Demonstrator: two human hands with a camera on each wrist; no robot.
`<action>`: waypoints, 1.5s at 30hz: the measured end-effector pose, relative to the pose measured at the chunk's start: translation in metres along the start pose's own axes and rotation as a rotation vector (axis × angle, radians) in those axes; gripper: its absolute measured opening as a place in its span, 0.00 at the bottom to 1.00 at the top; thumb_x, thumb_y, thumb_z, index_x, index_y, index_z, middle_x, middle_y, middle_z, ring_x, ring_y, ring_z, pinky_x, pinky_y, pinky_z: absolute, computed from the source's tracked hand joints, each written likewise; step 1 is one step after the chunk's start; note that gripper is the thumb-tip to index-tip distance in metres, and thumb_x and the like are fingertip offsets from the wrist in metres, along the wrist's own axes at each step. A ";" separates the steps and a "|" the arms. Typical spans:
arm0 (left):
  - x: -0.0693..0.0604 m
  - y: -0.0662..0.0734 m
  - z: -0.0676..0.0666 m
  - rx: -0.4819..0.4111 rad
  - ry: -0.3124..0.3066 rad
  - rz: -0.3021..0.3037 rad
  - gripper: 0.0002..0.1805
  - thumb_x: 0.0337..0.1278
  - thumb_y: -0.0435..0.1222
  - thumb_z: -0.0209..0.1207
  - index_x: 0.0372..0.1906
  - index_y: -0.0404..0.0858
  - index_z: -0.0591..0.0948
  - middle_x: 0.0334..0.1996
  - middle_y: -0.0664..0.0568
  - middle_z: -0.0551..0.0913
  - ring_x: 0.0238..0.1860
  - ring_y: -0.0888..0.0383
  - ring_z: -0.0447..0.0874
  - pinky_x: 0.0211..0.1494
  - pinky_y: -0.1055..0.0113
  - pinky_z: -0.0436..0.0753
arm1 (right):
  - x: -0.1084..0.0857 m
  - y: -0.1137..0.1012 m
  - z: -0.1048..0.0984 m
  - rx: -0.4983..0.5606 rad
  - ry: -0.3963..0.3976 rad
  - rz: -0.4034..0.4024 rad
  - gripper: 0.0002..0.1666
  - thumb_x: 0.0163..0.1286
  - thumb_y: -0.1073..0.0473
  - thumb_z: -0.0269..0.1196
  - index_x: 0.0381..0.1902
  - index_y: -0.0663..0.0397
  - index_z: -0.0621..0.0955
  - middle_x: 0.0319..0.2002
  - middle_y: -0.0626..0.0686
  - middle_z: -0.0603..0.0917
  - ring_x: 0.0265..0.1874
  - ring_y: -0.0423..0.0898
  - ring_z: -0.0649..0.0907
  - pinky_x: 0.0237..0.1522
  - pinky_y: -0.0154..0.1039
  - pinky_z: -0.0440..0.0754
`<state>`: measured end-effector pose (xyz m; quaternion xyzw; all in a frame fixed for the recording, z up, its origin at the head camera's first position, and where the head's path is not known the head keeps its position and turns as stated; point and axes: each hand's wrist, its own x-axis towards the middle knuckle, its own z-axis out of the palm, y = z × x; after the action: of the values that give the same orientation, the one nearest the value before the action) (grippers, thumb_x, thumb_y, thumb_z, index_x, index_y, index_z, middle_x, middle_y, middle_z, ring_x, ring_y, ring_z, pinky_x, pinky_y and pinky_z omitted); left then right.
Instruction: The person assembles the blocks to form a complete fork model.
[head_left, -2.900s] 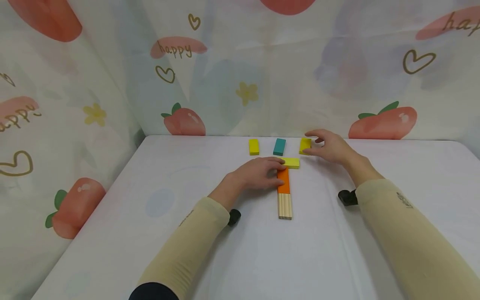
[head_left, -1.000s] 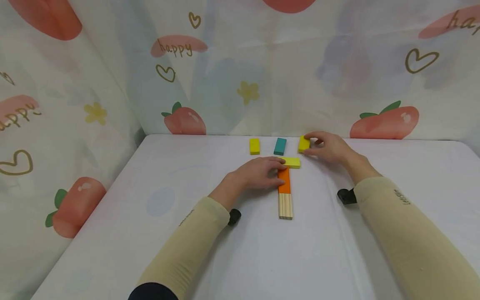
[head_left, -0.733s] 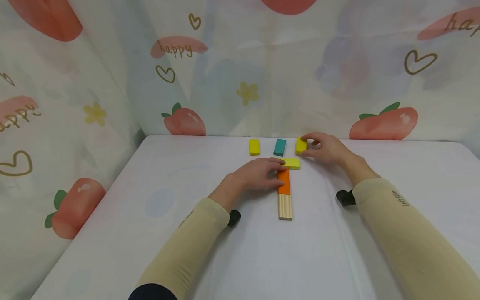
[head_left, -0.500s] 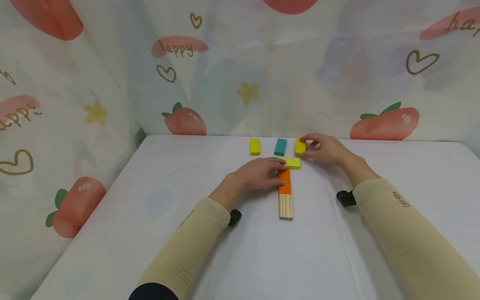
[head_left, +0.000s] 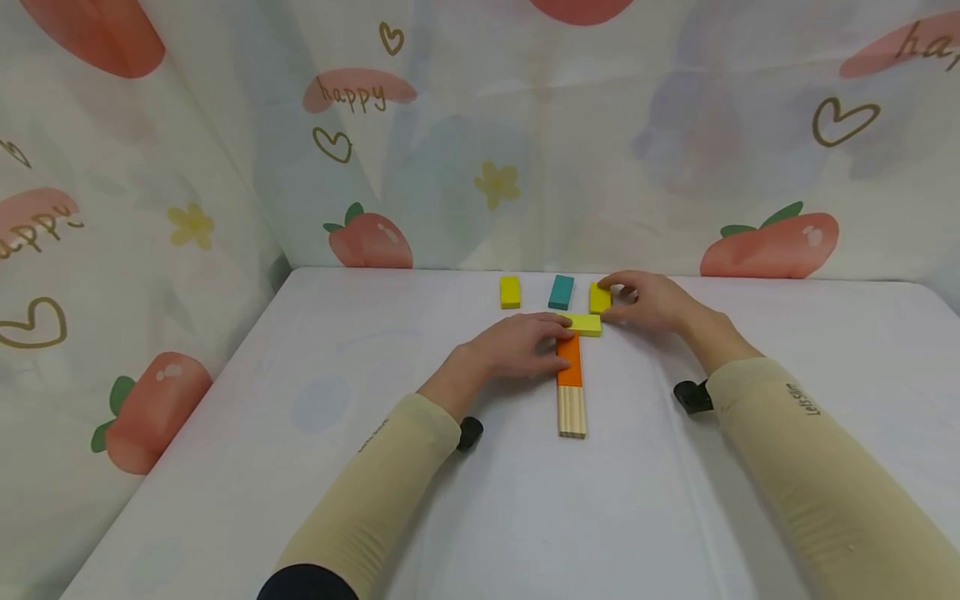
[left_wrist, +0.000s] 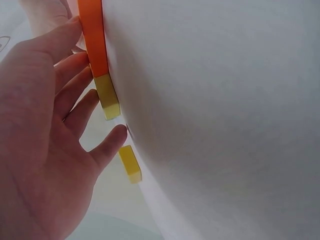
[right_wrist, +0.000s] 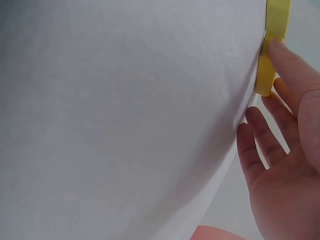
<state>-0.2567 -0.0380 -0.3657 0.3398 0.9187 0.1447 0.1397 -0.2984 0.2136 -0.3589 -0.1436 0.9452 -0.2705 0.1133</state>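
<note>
In the head view my right hand [head_left: 648, 302] pinches a yellow block [head_left: 599, 298] between thumb and index finger. That block lies at the right end of a lime-yellow block [head_left: 587, 326], and the two touch in the right wrist view [right_wrist: 277, 17]. My left hand [head_left: 517, 346] rests its fingertips on the lime-yellow block and the orange block [head_left: 571, 367], its fingers extended along their side in the left wrist view. The orange block stands between the lime-yellow block and a striped bare-wood piece [head_left: 572, 412], forming a T.
Behind the T a second yellow block [head_left: 510, 292] and a teal block [head_left: 560, 292] lie apart near the far edge of the white tabletop [head_left: 637, 483]. A patterned cloth [head_left: 450, 125] hangs behind and at the left.
My right hand has slid the yellow block left, then toward me, down to the lime-yellow block's right end. The left hand and the other blocks have stayed in place.
</note>
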 end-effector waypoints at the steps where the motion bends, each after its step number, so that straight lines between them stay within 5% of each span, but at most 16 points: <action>1: 0.000 0.000 0.000 0.002 0.000 -0.001 0.29 0.71 0.53 0.58 0.71 0.47 0.75 0.74 0.59 0.66 0.74 0.59 0.60 0.75 0.64 0.61 | 0.000 0.000 0.000 0.003 -0.002 0.001 0.36 0.69 0.51 0.69 0.70 0.56 0.72 0.64 0.69 0.71 0.60 0.67 0.71 0.62 0.65 0.71; 15: 0.000 0.001 -0.002 0.005 0.003 -0.013 0.29 0.71 0.53 0.57 0.72 0.49 0.74 0.74 0.59 0.66 0.75 0.59 0.59 0.75 0.62 0.61 | 0.002 -0.002 -0.011 0.074 -0.008 0.050 0.35 0.73 0.48 0.63 0.72 0.58 0.69 0.65 0.70 0.70 0.58 0.66 0.72 0.58 0.60 0.76; 45: -0.001 0.002 -0.002 -0.003 -0.005 -0.017 0.29 0.71 0.53 0.58 0.72 0.48 0.75 0.74 0.59 0.66 0.75 0.59 0.59 0.75 0.63 0.60 | 0.006 -0.003 -0.001 0.045 0.003 0.068 0.35 0.73 0.47 0.63 0.71 0.59 0.71 0.65 0.68 0.69 0.59 0.66 0.70 0.61 0.62 0.72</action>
<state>-0.2553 -0.0377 -0.3628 0.3321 0.9210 0.1442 0.1439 -0.3035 0.2101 -0.3570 -0.1084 0.9433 -0.2879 0.1245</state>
